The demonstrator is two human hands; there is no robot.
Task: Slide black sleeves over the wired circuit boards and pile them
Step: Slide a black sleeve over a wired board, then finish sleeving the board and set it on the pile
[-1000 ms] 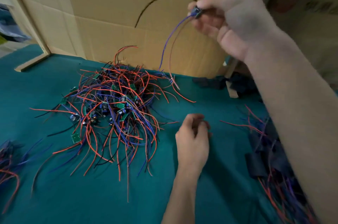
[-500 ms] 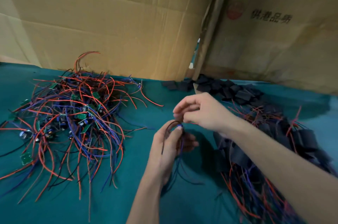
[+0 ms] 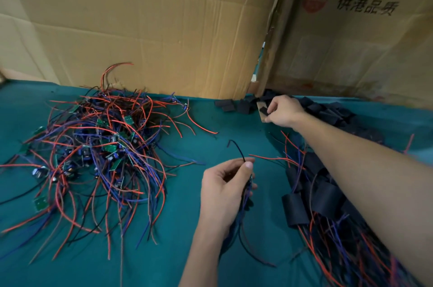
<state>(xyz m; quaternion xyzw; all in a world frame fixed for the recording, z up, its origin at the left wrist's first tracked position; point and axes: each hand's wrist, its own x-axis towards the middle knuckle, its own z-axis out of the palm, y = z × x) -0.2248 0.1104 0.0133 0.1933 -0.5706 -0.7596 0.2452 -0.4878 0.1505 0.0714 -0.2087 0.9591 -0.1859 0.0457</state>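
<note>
Two hands at work on the green table. My left hand sits near the table's middle, curled around one wired circuit board; the board itself mostly hidden behind my fingers, only a dark sliver showing at the palm's right side. Its black wire arcs up out of the pinch between thumb and forefinger, blue and red leads hang below my wrist. My right hand reaches to the far edge, by the cardboard wall, fingertips pinching one flat black sleeve at the loose sleeve heap lying along that far edge. Sleeve is short, matte, flattened tube. Unsleeved boards pile lies at the left side of the table, well apart from both hands: small green boards tangled in red, blue, black wires. Finished pile lies at the right edge under my right forearm, black sleeves with red and blue wires sticking out. Second cardboard panel with printed characters stands at the far right corner.
</note>
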